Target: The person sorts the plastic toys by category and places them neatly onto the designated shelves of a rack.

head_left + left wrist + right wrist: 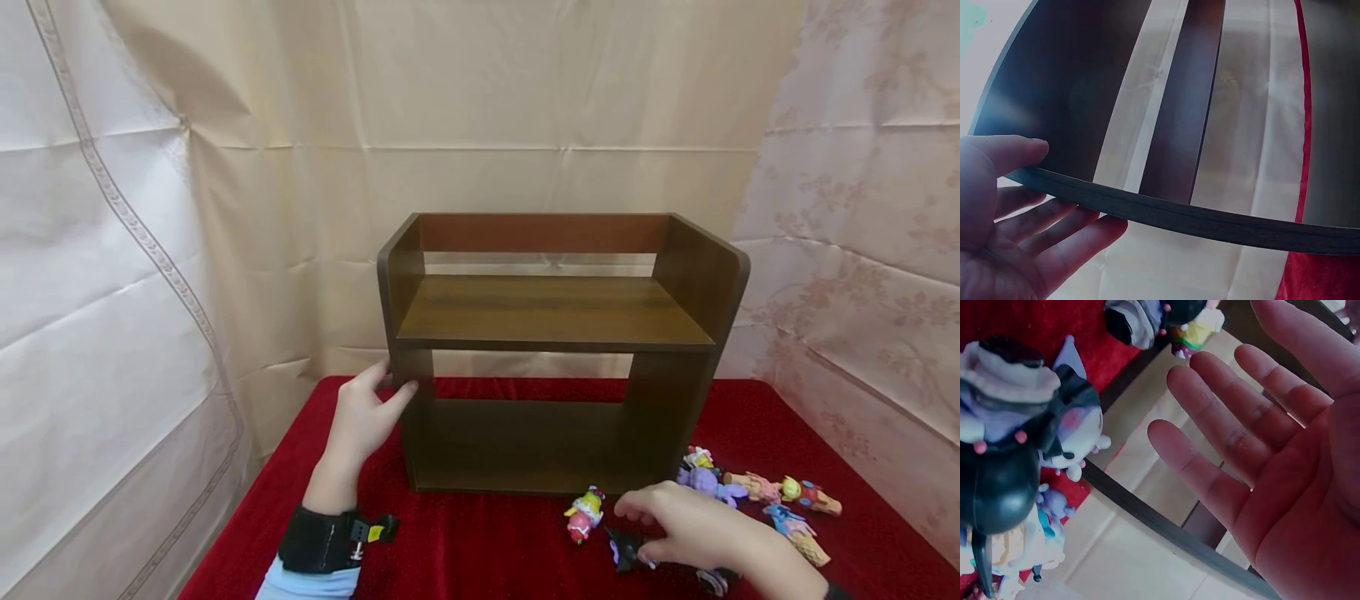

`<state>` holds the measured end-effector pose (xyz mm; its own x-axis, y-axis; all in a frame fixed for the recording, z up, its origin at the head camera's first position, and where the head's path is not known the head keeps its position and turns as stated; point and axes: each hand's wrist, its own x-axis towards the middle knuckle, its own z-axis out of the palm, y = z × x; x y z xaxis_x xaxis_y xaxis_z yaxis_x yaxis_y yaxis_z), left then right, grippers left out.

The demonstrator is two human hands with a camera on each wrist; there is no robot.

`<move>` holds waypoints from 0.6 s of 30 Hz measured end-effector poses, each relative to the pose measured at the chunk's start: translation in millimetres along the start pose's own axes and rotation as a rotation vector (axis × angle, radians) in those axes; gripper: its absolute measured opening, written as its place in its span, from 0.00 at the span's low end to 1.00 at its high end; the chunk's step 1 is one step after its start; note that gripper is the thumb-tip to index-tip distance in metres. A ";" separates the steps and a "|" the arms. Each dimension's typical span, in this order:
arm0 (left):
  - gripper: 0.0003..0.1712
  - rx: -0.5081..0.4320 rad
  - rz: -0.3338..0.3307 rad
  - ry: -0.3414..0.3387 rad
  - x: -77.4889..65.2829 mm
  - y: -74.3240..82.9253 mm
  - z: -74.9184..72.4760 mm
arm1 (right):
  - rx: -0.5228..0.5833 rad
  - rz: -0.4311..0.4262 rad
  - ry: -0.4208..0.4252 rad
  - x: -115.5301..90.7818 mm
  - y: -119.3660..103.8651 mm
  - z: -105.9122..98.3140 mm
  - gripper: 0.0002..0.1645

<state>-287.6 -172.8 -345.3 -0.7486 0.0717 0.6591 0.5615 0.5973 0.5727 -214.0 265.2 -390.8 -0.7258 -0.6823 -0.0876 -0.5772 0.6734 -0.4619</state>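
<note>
A brown wooden two-tier shelf (pixel 555 310) stands upright on the red cloth. My left hand (pixel 363 419) holds its left side panel, thumb on the inner face and fingers on the outer side; the left wrist view shows the thumb and fingers on either side of the panel edge (pixel 1166 211). In front of the shelf's right half, my right hand (pixel 686 527) hovers with loosely bent fingers beside a black figurine (pixel 624 553). Its palm faces the camera in the right wrist view, with nothing held. A pink-and-yellow figurine (pixel 584 515) lies just left of that hand.
Several toy figurines lie right of the shelf, among them a purple one (pixel 701 480), a blue-and-pink one (pixel 791 523) and a yellow-and-red one (pixel 812 496). Beige curtains (pixel 555 100) hang behind. Red cloth (pixel 480 550) covers the table.
</note>
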 end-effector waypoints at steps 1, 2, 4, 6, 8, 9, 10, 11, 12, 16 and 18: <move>0.20 0.000 0.002 0.000 0.0 -0.3 0.1 | 0.005 -0.005 -0.011 1.0 0.4 1.3 0.21; 0.20 0.001 0.002 0.001 0.0 -0.3 0.0 | 0.013 -0.011 -0.021 2.0 0.6 2.6 0.21; 0.20 0.003 0.001 0.003 0.3 -0.4 0.0 | 0.025 -0.018 -0.039 3.4 0.6 4.4 0.20; 0.20 0.004 0.001 0.001 0.5 -0.7 0.1 | 0.032 -0.015 -0.054 4.4 0.1 6.0 0.20; 0.20 0.003 -0.002 0.001 0.4 -0.8 0.0 | 0.029 -0.012 -0.062 5.0 -0.5 7.1 0.21; 0.20 0.003 -0.002 0.001 0.3 -1.0 0.1 | 0.023 -0.008 -0.066 5.2 -0.6 7.7 0.21; 0.20 0.001 -0.002 0.001 0.2 -1.3 0.2 | 0.014 -0.006 -0.068 5.5 -0.7 8.3 0.21; 0.20 -0.002 0.001 0.001 0.1 -1.6 0.3 | 0.006 -0.001 -0.070 5.9 -0.6 9.2 0.21; 0.20 -0.004 0.001 0.004 0.1 -1.7 0.4 | -0.001 0.004 -0.073 6.2 -0.5 9.9 0.21; 0.20 -0.011 0.006 0.008 -0.1 -1.9 0.9 | -0.032 0.046 -0.092 6.6 1.2 13.1 0.22; 0.20 -0.009 0.004 0.008 -0.3 -1.6 0.9 | -0.052 0.054 -0.098 7.0 1.7 14.7 0.22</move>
<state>-288.5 -173.1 -346.8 -0.7431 0.0676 0.6657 0.5680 0.5896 0.5742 -214.5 257.4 -405.2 -0.7177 -0.6677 -0.1977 -0.5589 0.7217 -0.4083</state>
